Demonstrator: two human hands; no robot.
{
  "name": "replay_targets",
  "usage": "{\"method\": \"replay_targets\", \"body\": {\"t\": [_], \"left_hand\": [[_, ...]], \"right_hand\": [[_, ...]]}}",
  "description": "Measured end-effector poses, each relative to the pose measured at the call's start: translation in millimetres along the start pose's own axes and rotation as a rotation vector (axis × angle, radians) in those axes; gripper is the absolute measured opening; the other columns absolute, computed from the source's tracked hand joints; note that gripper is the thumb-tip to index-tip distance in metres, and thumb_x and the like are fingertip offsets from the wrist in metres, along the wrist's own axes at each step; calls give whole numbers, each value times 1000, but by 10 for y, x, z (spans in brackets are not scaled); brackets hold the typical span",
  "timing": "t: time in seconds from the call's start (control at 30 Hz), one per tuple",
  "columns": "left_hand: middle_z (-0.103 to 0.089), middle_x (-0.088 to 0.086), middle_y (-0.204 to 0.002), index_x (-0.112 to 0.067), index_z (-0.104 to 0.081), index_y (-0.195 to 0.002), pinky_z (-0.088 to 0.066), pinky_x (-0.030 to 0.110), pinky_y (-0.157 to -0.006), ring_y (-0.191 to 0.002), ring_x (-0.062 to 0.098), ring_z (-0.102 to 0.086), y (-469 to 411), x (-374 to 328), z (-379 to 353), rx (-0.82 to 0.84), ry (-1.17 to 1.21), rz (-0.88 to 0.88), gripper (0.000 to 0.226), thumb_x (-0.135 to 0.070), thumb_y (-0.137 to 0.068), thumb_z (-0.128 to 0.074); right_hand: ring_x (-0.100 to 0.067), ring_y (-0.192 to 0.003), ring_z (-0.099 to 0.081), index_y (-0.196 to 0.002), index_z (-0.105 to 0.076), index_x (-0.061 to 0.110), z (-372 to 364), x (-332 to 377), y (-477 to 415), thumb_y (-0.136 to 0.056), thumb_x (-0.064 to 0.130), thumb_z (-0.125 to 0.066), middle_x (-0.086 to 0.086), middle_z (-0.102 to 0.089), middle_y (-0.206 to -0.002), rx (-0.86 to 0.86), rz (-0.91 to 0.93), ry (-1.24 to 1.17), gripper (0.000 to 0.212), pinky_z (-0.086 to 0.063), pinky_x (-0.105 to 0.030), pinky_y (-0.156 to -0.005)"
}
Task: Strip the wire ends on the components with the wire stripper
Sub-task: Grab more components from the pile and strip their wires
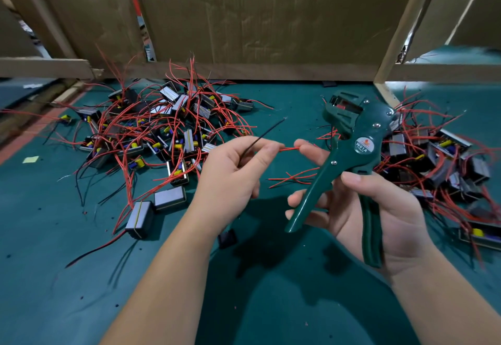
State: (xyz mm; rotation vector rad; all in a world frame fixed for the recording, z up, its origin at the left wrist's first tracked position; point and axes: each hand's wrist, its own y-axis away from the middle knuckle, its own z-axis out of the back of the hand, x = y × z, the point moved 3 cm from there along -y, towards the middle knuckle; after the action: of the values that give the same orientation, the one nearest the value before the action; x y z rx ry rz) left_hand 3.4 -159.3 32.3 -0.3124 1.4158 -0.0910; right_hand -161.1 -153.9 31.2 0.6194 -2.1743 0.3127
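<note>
The left hand [235, 171] pinches a thin black wire [268, 130] and a red wire [288, 149] between curled fingers and thumb. The right hand [379, 209] is wrapped round the green wire stripper [352, 138], its handles spread apart, and one fingertip touches the red wire's end. The black wire slants from near-left to far-right, its tip pointing at the stripper's head just to its right, so the right hand is nearer.

Left of the wire stripper [344, 160], the left hand [230, 176] hid where the black wire [271, 131] and red wire [289, 149] began. Right of the stripper, the component pile [433, 149] was cut off by the frame edge. Its smallest label print was unreadable.
</note>
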Motion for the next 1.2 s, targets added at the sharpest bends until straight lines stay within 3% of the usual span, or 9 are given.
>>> {"method": "replay_targets", "body": {"t": [0.1,0.2,0.37,0.6,0.87,0.97,1.03,1.13,1.2], "left_hand": [[-50,-3,-51,-19,-71,-72,-35,22,-45,-44,12,-36,-10,13,33,-58,62,28,11,-28,-78,-71],[-51,-4,-50,-18,-71,-69,-35,22,-45,-45,12,-35,-25,9,76,-125,120,32,13,-31,-73,-72],[-46,-10,-41,-19,-69,-68,-39,20,-47,-39,4,-35,-57,12,145,-260,200,24,15,-19,-83,-69],[-49,-12,-42,-19,-68,-71,-38,17,-44,-43,3,-38,-52,-23,149,-274,124,0,15,-15,-86,-68],[-46,-12,-41,-16,-67,-73,-35,17,-44,-46,9,-35,-44,-20,142,-247,104,10,14,-15,-86,-67],[-47,-12,-45,-18,-65,-74,-34,18,-45,-45,7,-34,-43,-36,133,-221,74,-18,14,-15,-88,-66],[-48,-14,-51,-20,-63,-83,-34,21,-46,-44,5,-35,-43,-52,104,-144,81,-58,12,-27,-91,-59],[-37,-11,-50,-27,-62,-80,-37,19,-47,-43,10,-39,-46,-33,60,-51,162,-27,45,-54,-94,-28],[-45,-9,-48,-22,-60,-68,-36,15,-47,-42,8,-41,-54,-36,83,-94,129,-37,50,-48,-97,-28]], "right_hand": [[-40,-77,-68,-134,-48,-1,14,-8,5,-52,24,-87,-15,-56,-130,24,7,6,94,-56,-51,-71],[-37,-80,-68,-126,-59,3,35,-7,0,-57,29,-82,-16,-55,-134,62,-8,7,77,-53,-52,-78],[-39,-77,-67,-102,-70,8,88,-96,-14,-51,34,-82,-24,-67,-91,29,-161,80,59,-54,-52,-74],[-42,-76,-65,-102,-65,4,-74,-247,28,-64,28,-79,-24,-64,-85,207,-259,60,47,-54,-52,-72],[-36,-57,-62,-81,-64,8,-67,-276,35,-69,39,-77,-21,-59,-68,55,-263,139,36,-53,-47,-58],[-28,-39,-51,-67,-57,9,-71,-267,24,-70,42,-67,-17,-49,-53,-68,-212,159,34,-49,-39,-48],[-24,-34,-45,-62,-53,10,-72,-261,2,-69,39,-70,-14,-44,-49,-130,-183,167,34,-46,-34,-44],[-28,-42,-52,-65,-59,11,-53,-253,-22,-62,40,-69,-15,-50,-55,-162,-198,71,31,-51,-38,-46],[-34,-58,-63,-76,-66,7,-29,-216,-37,-59,36,-65,-19,-60,-68,-128,-185,-54,33,-56,-46,-58]]}}
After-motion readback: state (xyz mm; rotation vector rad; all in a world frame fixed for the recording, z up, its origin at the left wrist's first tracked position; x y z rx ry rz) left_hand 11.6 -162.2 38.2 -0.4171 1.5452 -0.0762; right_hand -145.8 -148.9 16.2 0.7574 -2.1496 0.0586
